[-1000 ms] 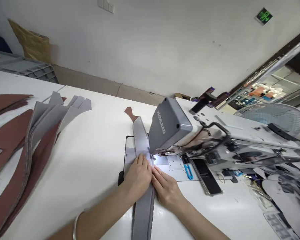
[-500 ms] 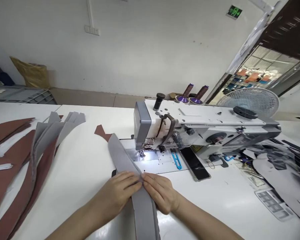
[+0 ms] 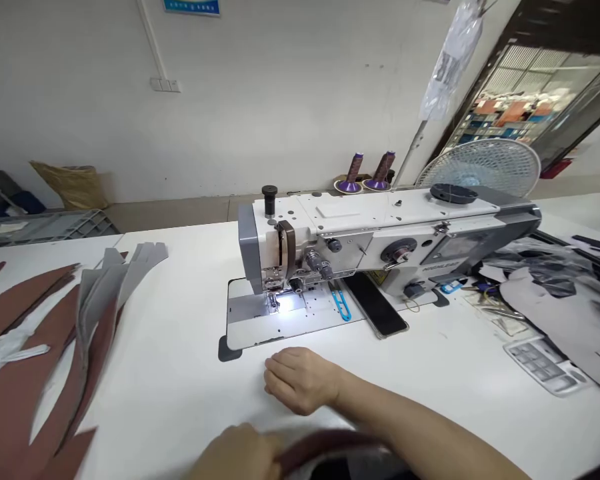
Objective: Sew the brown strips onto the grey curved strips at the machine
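Left hand [image 3: 235, 455] is narrow, gripping a curved brown-red strip [image 3: 325, 443] low in my view. The strip is blurred and cut off by the bottom edge, so I can't read its edges or stitching. Its far end runs past my right forearm. Right hand [image 3: 300, 381] is empty, palm down on the white table [image 3: 155, 380], fingers loosely curled, just short of the lit plate of the sewing machine [image 3: 330, 247]. On that plate: blue thread snips [image 3: 341, 303], with a black phone [image 3: 375, 305] just beside them. Left on the table, long brown-red cut pieces [image 3: 25, 360] lie under and beside grey pieces [image 3: 125, 273]. Far left on the floor sits a grey plastic crate [image 3: 45, 229], contents hidden, with a yellow woven sack [image 3: 70, 185] behind it, also closed to view.
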`<state>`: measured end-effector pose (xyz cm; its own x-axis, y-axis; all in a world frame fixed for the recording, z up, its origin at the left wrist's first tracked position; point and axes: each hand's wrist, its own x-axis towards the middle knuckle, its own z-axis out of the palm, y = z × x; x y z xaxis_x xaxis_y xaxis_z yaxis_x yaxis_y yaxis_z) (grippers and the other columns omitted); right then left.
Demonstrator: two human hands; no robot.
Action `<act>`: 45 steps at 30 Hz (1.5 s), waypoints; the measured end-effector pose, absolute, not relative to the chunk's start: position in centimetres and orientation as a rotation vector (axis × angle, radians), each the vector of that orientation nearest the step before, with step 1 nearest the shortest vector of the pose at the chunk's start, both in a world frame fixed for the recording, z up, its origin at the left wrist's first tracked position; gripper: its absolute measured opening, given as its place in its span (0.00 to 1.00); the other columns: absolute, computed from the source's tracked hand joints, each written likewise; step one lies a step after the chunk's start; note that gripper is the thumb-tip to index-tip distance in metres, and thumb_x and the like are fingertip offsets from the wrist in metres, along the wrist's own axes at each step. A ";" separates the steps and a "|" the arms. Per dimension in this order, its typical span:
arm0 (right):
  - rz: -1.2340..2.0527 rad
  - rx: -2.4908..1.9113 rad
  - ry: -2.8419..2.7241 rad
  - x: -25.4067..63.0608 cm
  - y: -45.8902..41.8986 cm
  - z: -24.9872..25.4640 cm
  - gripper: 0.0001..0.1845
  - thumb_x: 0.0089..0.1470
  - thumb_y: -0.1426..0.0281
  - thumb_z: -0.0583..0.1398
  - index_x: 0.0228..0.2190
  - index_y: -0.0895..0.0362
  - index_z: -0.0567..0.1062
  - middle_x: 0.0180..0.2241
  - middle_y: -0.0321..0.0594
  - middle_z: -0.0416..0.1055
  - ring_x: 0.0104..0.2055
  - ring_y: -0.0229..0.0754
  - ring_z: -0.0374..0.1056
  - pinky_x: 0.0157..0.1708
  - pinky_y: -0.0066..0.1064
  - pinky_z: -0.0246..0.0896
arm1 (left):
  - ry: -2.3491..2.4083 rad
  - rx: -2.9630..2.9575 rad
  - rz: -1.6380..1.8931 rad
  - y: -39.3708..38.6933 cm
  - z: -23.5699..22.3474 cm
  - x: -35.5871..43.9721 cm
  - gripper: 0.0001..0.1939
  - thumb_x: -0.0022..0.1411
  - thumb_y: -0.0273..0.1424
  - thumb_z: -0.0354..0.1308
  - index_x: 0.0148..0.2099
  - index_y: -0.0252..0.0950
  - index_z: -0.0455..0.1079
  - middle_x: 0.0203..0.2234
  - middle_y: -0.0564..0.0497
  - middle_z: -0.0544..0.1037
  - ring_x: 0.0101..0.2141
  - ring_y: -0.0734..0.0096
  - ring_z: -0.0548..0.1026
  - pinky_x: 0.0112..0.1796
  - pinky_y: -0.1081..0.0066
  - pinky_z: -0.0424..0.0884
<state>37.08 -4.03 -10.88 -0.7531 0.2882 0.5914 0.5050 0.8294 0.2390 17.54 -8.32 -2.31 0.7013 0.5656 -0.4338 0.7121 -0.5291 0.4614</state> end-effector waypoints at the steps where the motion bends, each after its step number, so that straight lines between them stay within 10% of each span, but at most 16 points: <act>1: -0.504 -0.619 -2.459 37.0 -3.8 -10.9 0.07 0.61 0.71 0.56 0.32 0.61 0.70 0.25 0.40 0.69 0.26 0.38 0.65 0.27 0.30 0.64 | 1.109 2.071 -0.328 -8.0 -2.1 17.2 0.11 0.59 0.30 0.48 0.31 0.38 0.72 0.23 0.50 0.77 0.24 0.63 0.74 0.23 0.71 0.58; 9: -0.494 -0.876 -2.099 36.6 -3.4 -9.9 0.17 0.59 0.80 0.48 0.46 0.71 0.69 0.36 0.56 0.76 0.40 0.47 0.73 0.37 0.39 0.73 | 1.580 1.899 0.028 -3.5 -2.7 13.6 0.14 0.60 0.24 0.43 0.34 0.33 0.71 0.32 0.45 0.78 0.36 0.61 0.74 0.39 0.67 0.64; 16: -0.743 -0.263 -2.255 34.7 -8.0 -5.3 0.09 0.54 0.74 0.58 0.34 0.68 0.77 0.40 0.59 0.77 0.47 0.54 0.73 0.54 0.45 0.69 | 1.603 1.830 0.128 -3.0 -3.5 12.5 0.09 0.57 0.29 0.49 0.36 0.36 0.71 0.30 0.50 0.77 0.33 0.66 0.72 0.36 0.71 0.62; 24: -0.420 -0.679 -2.537 32.4 -8.4 -6.8 0.17 0.59 0.73 0.53 0.48 0.67 0.71 0.48 0.60 0.72 0.49 0.53 0.69 0.50 0.45 0.66 | 1.411 1.794 0.204 -4.3 -4.7 13.4 0.08 0.58 0.29 0.46 0.31 0.36 0.66 0.23 0.54 0.69 0.27 0.70 0.65 0.32 0.71 0.60; 35: -0.351 -0.751 -2.505 32.4 -7.1 -8.7 0.08 0.61 0.74 0.53 0.38 0.61 0.72 0.45 0.53 0.68 0.48 0.50 0.64 0.53 0.44 0.59 | 1.297 1.750 0.322 -4.5 -5.1 13.5 0.14 0.58 0.30 0.46 0.38 0.35 0.72 0.34 0.49 0.78 0.37 0.65 0.74 0.42 0.68 0.67; 45: -0.128 -0.881 -2.667 33.2 -5.8 -9.4 0.13 0.65 0.75 0.48 0.37 0.61 0.73 0.32 0.42 0.67 0.35 0.43 0.59 0.36 0.36 0.59 | 1.275 1.589 0.320 -3.6 -6.6 12.1 0.16 0.60 0.37 0.49 0.45 0.35 0.73 0.39 0.47 0.79 0.41 0.60 0.76 0.45 0.64 0.69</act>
<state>33.25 -5.77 -9.43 -0.7552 0.5634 0.3350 0.5929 0.8051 -0.0173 12.07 -3.61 -6.56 0.4020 0.8380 -0.3689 0.5639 0.0908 0.8208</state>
